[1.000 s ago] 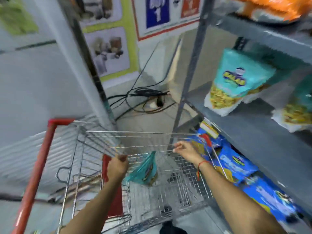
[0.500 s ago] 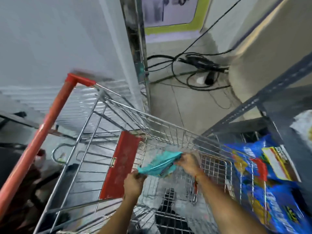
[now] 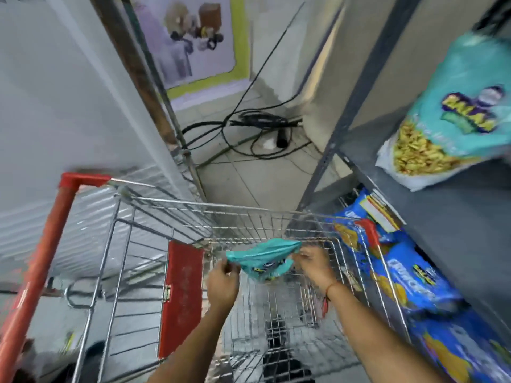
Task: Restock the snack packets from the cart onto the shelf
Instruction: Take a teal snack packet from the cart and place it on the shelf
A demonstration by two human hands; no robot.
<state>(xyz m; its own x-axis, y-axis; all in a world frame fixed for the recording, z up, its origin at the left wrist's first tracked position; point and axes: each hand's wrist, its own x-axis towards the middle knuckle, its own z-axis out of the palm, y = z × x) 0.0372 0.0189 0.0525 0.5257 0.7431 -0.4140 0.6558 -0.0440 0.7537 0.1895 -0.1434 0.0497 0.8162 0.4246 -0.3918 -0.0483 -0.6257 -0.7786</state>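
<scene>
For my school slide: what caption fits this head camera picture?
Both hands, left and right, hold a teal snack packet over the cart.

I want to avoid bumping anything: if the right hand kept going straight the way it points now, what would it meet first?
The right hand points up-left in the picture, pinching the teal snack packet. Beyond the packet, the silver wire cart's front wall looks like the first obstacle, though depth is unclear.

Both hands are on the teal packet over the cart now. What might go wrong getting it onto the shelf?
The left hand and right hand pinch only the ends of the teal packet, so it may slip back into the cart. The shelf to the right already holds a tilted teal bag near its edge; a careless placement could knock it down.
</scene>
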